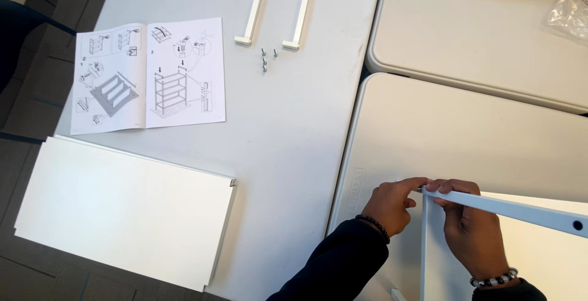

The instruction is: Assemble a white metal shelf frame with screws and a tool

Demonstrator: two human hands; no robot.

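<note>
My left hand (pixel 392 205) pinches the corner where a white metal rail (pixel 520 210) meets a white shelf panel (pixel 539 258) at the lower right. Whether it holds a small part there is hidden by the fingers. My right hand (pixel 470 227) grips the end of that rail from above, thumb and fingers wrapped over it. The rail runs off to the right edge and has a dark hole near its far end. Both wrists wear beaded bracelets.
An open instruction booklet (pixel 150 74) lies at upper left. A second white shelf panel (pixel 122 209) overhangs the table's left edge. Two white rails (pixel 254 13) (pixel 301 13) and a few screws (pixel 266 59) sit at the top centre. A plastic bag (pixel 569 13) lies at top right.
</note>
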